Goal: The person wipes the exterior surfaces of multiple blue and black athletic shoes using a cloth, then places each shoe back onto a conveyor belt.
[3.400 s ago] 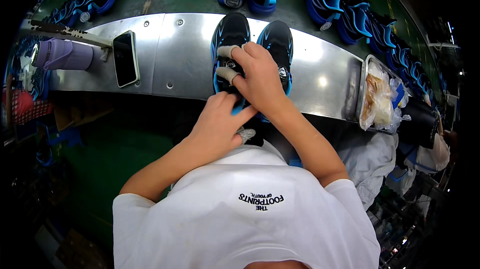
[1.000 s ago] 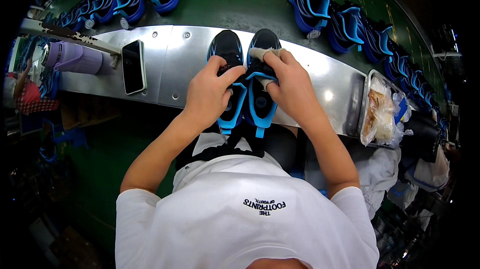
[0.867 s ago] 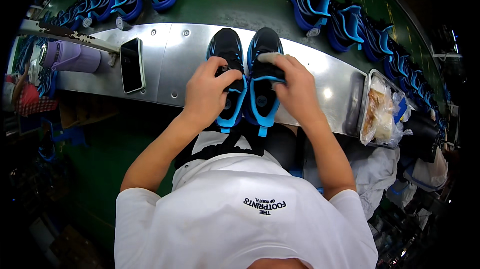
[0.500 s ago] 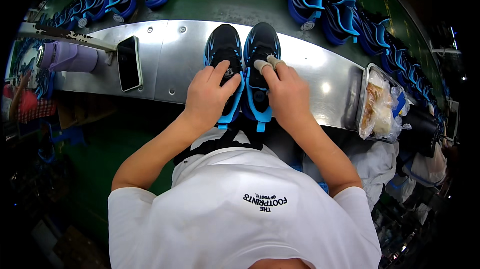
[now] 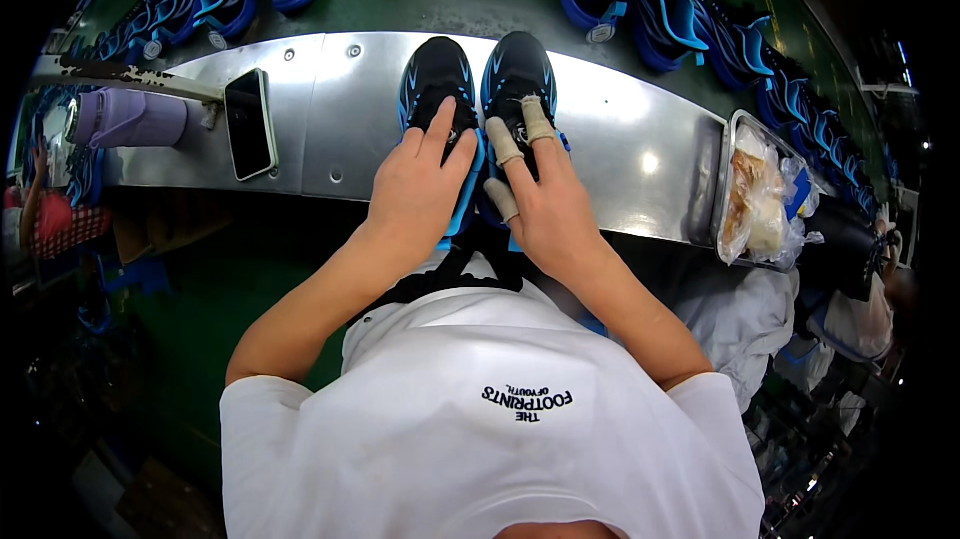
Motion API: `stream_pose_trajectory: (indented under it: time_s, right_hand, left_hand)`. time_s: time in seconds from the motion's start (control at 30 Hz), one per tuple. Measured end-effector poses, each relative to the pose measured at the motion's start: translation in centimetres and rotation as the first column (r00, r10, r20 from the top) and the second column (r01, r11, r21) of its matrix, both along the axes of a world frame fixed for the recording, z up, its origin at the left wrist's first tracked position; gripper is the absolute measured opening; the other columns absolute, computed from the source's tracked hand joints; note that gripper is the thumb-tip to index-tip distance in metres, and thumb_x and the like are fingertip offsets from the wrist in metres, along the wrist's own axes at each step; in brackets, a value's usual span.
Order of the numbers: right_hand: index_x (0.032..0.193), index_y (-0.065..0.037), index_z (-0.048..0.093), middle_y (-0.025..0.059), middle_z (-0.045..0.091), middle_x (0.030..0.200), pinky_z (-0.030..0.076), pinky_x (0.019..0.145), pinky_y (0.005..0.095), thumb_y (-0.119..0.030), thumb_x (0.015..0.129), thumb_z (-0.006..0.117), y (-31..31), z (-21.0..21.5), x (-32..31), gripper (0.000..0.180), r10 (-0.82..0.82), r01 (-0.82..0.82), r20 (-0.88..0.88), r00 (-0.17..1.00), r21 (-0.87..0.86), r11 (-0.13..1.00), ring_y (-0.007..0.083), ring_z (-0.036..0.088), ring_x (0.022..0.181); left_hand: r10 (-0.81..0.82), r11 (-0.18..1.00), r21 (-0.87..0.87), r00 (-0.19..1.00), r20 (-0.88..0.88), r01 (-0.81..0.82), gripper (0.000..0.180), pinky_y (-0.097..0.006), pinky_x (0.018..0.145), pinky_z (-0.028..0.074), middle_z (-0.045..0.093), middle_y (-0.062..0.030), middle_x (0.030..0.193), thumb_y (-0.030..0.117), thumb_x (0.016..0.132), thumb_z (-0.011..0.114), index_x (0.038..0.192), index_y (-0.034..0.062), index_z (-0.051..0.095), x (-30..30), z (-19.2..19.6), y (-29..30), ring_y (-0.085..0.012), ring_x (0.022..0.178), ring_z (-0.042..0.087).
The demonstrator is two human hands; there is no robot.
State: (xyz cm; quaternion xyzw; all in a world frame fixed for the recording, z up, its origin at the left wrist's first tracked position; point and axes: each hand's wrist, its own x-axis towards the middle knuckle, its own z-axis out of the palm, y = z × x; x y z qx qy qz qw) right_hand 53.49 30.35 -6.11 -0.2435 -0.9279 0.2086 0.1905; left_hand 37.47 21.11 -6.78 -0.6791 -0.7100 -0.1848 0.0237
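The left shoe [image 5: 437,69] and the right shoe [image 5: 520,61], both black and blue, stand side by side on the metal ledge [image 5: 620,169], at the upper middle of the frame. The left hand [image 5: 415,189] lies over the left shoe, its fingers spread and stretched forward. The right hand [image 5: 550,209] lies over the right shoe, its fingers also spread, with pale covers [image 5: 503,141] on them. The phone [image 5: 250,127] is at the upper left, beside the cup [image 5: 145,119]
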Motion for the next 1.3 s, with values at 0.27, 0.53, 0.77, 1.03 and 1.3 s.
stream_pose_trajectory:
  time_s: [0.27, 0.53, 0.77, 1.03, 1.3]
  right_hand:
    - [0.139, -0.004, 0.049, 0.0307, 0.037, 0.144, 0.045, 0.102, 0.0478, -0.019, 0.086, 0.069, 0.8, 1.4, 1.1, 0.059, 0.097, -0.101, 0.109, 0.989, 0.033, 0.994, 0.0479, 0.047, 0.123]
    - [0.119, -0.005, 0.064, 0.02, 0.058, 0.123, 0.048, 0.091, 0.043, -0.017, 0.084, 0.07, 3.9, 2.8, -0.2, 0.038, 0.107, -0.107, -0.048, 0.993, 0.002, 0.994, 0.0366, 0.057, 0.105]
    - [0.106, -0.014, 0.072, 0.0074, 0.064, 0.099, 0.049, 0.084, 0.0377, -0.008, 0.079, 0.072, 5.0, 1.1, 0.3, 0.028, 0.14, -0.146, -0.066, 0.988, -0.088, 0.985, 0.0283, 0.058, 0.091]
    - [0.101, -0.013, 0.072, 0.0058, 0.061, 0.087, 0.049, 0.077, 0.0369, -0.01, 0.075, 0.075, 7.0, 1.3, 0.2, 0.026, 0.218, -0.253, -0.162, 0.963, -0.252, 0.934, 0.027, 0.057, 0.083]
    - [0.109, -0.013, 0.069, 0.008, 0.061, 0.087, 0.049, 0.076, 0.0387, -0.014, 0.075, 0.077, 6.8, 2.4, -0.4, 0.035, 0.131, -0.165, -0.143, 0.981, -0.262, 0.951, 0.0288, 0.058, 0.086]
  left_hand:
    - [-0.016, 0.998, -0.056, 0.951, 0.309, 0.035, 0.037, -0.041, 0.091, 0.05, 0.054, -0.0219, 0.135, 0.008, 0.08, 0.063, 0.116, 0.0049, 0.063, -1.5, 1.7, -0.2, -0.0362, 0.107, 0.059]
    - [0.133, 0.99, -0.082, 0.951, 0.28, -0.115, 0.028, -0.042, 0.091, 0.049, 0.061, -0.014, 0.125, 0.002, 0.079, 0.064, 0.107, 0.0074, 0.065, 0.0, 1.2, 1.1, -0.0349, 0.103, 0.059]
    - [0.052, 0.993, 0.072, 0.903, 0.425, -0.091, 0.025, -0.04, 0.082, 0.046, 0.06, -0.0104, 0.1, -0.001, 0.076, 0.064, 0.099, 0.0053, 0.068, -1.3, -0.2, 1.4, -0.0318, 0.093, 0.057]
    - [0.126, 0.991, -0.028, 0.824, 0.553, -0.133, 0.026, -0.03, 0.068, 0.046, 0.058, -0.0079, 0.094, -0.003, 0.075, 0.064, 0.1, 0.0049, 0.069, -1.5, 0.7, 1.8, -0.0205, 0.076, 0.057]
    - [0.166, 0.985, -0.157, 0.587, 0.793, -0.067, 0.042, -0.021, 0.069, 0.041, 0.06, -0.0012, 0.098, -0.009, 0.075, 0.059, 0.113, 0.0067, 0.068, -2.9, 1.6, 1.6, -0.0093, 0.074, 0.047]
